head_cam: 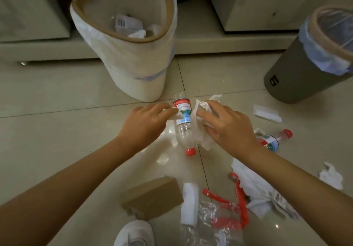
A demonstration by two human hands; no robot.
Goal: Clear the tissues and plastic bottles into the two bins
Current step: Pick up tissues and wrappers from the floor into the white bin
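Both hands are gathering tissues: your right hand [225, 125] clutches a crumpled tissue [202, 123], your left hand [147, 121] pinches a folded tissue [174, 114]. Next, lift both to the white bin [133, 41] beyond your grips.

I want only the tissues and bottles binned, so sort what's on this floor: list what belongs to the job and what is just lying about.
For the job:
- white bin
- grey bin
- centre bottle
- right bottle
- tissue in the right hand
- small tissue held by the left hand
- folded tissue
- crumpled tissue

Lying about:
- cardboard box
- red and clear plastic wrapper
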